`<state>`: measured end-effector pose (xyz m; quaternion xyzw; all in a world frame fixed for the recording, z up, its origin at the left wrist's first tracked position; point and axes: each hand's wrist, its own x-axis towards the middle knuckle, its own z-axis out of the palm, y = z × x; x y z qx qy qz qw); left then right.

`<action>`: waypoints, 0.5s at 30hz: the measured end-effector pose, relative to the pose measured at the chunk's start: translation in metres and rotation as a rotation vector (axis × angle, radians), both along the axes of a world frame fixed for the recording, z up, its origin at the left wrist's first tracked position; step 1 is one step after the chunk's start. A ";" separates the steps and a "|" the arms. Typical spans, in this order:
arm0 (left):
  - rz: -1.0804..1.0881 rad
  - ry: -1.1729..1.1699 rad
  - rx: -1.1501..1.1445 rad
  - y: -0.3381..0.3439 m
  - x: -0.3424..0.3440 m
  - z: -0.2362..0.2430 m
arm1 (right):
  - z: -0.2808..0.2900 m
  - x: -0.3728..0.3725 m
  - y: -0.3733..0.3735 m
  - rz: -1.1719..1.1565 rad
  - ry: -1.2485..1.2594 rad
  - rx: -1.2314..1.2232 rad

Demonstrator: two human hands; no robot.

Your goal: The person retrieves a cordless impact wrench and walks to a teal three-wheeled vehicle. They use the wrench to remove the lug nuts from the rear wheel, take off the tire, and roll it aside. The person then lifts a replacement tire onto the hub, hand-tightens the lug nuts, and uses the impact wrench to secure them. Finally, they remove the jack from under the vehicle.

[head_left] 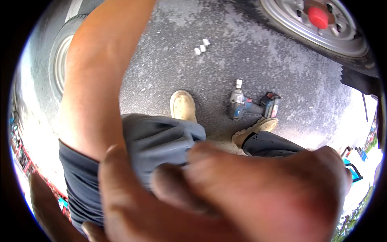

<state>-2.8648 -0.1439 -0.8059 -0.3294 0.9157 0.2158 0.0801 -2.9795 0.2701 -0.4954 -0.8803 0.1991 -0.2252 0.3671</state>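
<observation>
My left arm, bare below a dark sleeve, stretches up the left side and out at the top edge, its hand out of sight. Large blurred fingers, apparently my right hand (225,193), fill the lower part very close to the camera; their grip and anything in them cannot be made out. Beyond them, a blue-grey cordless impact wrench (246,105) lies on the asphalt (153,72) by my right shoe (254,131). My left shoe (181,105) is left of it. Three small white or silver cylindrical pieces (202,48) lie farther forward.
A steel wheel with a red centre cap (317,17) is at top right, beside a dark part (358,80). Another wheel (60,60) stands at left, partly behind my arm. A teal object (354,173) sits at far right, and red items (20,157) at far left.
</observation>
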 end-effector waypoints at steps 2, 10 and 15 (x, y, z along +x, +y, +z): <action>0.036 0.002 0.011 -0.006 0.023 -0.007 | -0.018 0.002 -0.005 0.009 0.009 0.015; -0.071 0.009 -0.017 -0.008 -0.019 0.003 | -0.051 -0.047 -0.017 -0.274 0.218 0.005; -0.053 0.046 -0.052 -0.045 0.018 -0.007 | -0.069 -0.037 -0.036 -0.220 0.181 -0.015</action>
